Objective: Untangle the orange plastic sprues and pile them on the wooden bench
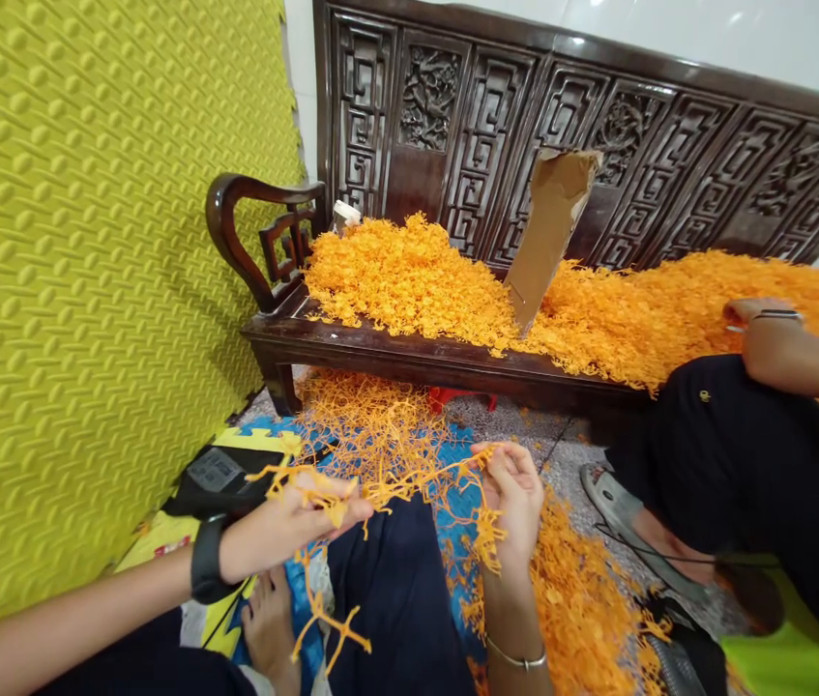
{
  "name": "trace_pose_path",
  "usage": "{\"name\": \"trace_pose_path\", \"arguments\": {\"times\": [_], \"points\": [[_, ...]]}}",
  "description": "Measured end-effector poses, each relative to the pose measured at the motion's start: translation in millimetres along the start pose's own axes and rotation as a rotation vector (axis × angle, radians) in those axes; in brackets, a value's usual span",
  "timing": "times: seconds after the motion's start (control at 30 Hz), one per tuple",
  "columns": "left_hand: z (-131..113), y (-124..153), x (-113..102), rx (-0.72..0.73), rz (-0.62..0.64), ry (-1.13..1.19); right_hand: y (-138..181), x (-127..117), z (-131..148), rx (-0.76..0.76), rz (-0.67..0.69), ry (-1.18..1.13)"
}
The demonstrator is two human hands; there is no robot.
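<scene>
My left hand, with a black band at the wrist, is closed on a branching orange plastic strand. The strand stretches across to my right hand, whose thumb and fingers pinch its other end. Small orange blossom-like bits dangle beside my right palm. Below my left hand hangs a thin orange branched piece. Both hands are above my dark-clothed lap. Parts of the strand inside my left fingers are hidden.
A dark carved wooden bench carries heaps of orange pieces, with a cardboard strip upright between them. More orange stems lie on the floor. At right sits another person, one hand at the heap. Yellow matting covers the left.
</scene>
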State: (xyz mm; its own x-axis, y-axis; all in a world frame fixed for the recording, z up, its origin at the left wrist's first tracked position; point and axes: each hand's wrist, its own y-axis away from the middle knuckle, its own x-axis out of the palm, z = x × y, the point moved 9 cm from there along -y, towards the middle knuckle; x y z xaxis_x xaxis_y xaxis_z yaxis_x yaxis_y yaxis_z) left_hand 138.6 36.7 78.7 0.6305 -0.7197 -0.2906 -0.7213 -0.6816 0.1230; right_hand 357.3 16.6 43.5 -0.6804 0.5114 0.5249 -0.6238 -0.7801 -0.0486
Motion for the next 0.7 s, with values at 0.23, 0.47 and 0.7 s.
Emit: {"name": "trace_pose_path", "arguments": {"times": [0.23,0.47,0.7], "points": [[-4,0,1,0.08,-0.093,-0.156,-7,4,2,-0.022,-0.113,-0.07],[-28,0,-4,0.169,-0.19,-0.188,-17,37,35,-0.262,-0.173,-0.099],[-35,4,-17,0.204,-0.3,-0.158,-26,66,61,-0.382,-0.138,-0.136]]}}
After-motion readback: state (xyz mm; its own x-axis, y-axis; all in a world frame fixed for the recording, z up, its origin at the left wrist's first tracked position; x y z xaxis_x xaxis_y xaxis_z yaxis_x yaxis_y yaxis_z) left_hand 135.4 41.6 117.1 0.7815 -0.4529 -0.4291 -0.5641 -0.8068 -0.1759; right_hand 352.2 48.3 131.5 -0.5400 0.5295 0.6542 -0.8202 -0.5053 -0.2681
